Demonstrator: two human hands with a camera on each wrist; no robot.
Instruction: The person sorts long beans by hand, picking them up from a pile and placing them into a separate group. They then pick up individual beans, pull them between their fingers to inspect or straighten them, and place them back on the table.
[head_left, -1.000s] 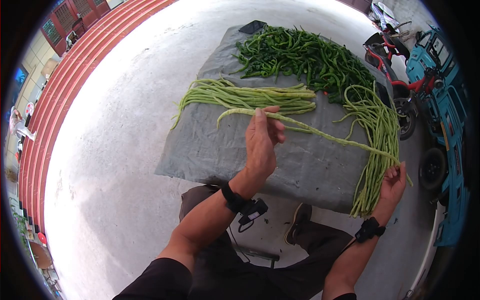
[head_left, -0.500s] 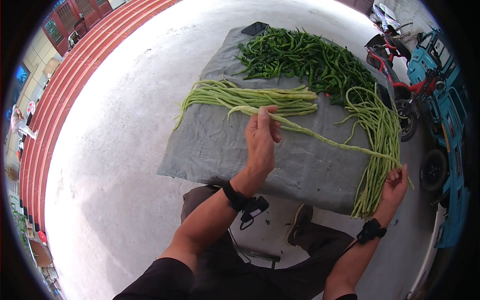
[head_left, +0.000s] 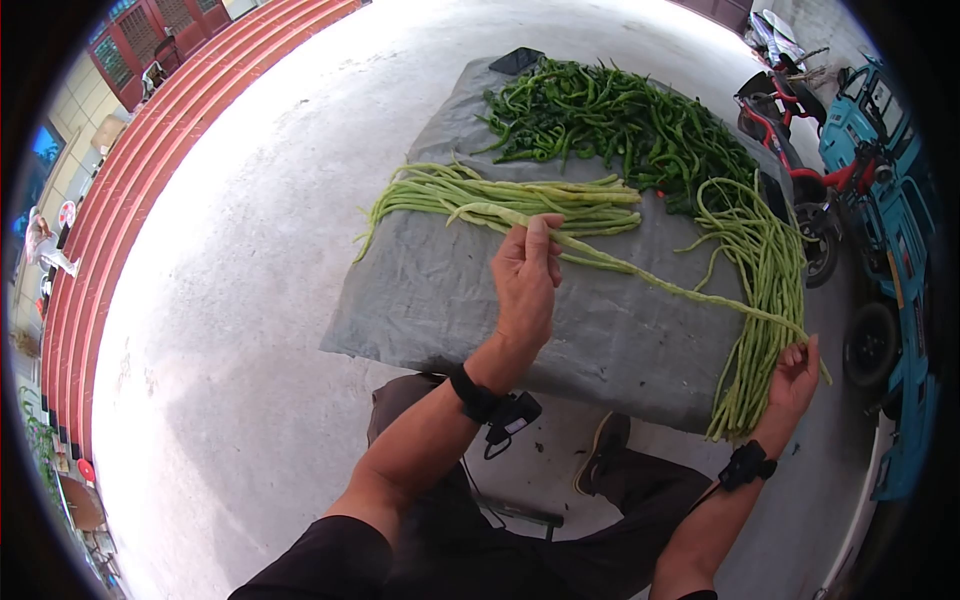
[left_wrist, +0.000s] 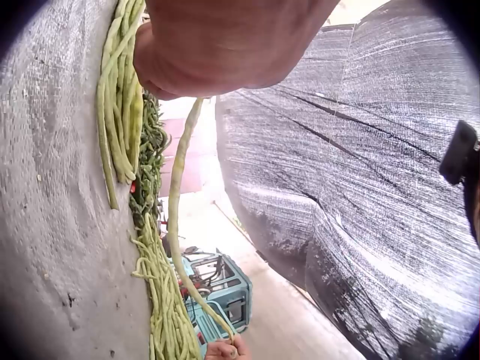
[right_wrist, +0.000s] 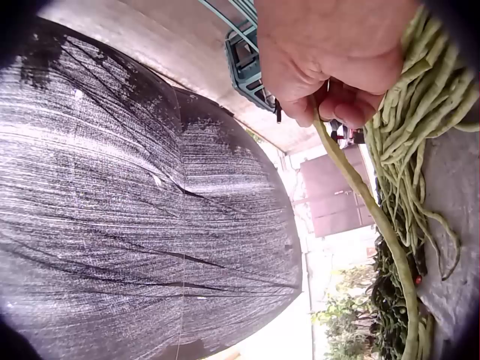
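Note:
One long green bean (head_left: pixel 640 270) stretches between the two hands above the grey cloth. The left hand (head_left: pixel 525 275) pinches it near its left end, thumb on top, beside the sorted bundle of long beans (head_left: pixel 590 192). At the other end, the right hand (head_left: pixel 795 375) pinches the tip between thumb and fingers, at the right edge of a looser heap of long beans (head_left: pixel 765 290). In the right wrist view the bean (right_wrist: pixel 382 221) runs down from the fingertips of the right hand (right_wrist: pixel 337 67). The left wrist view shows it hanging below the left hand (left_wrist: pixel 217 45).
Green peppers (head_left: pixel 620 115) are piled at the far side of the cloth (head_left: pixel 440 290), with a dark flat device (head_left: pixel 517 61) at the far corner. Red steps (head_left: pixel 150 170) rise at left. A blue vehicle (head_left: pixel 905 230) and a red bike (head_left: pixel 770 125) stand at right.
The left hand has slid a little along the bean towards its left end, leaving a shorter piece beyond the fingers. The view has shifted slightly; the right hand keeps its pinch.

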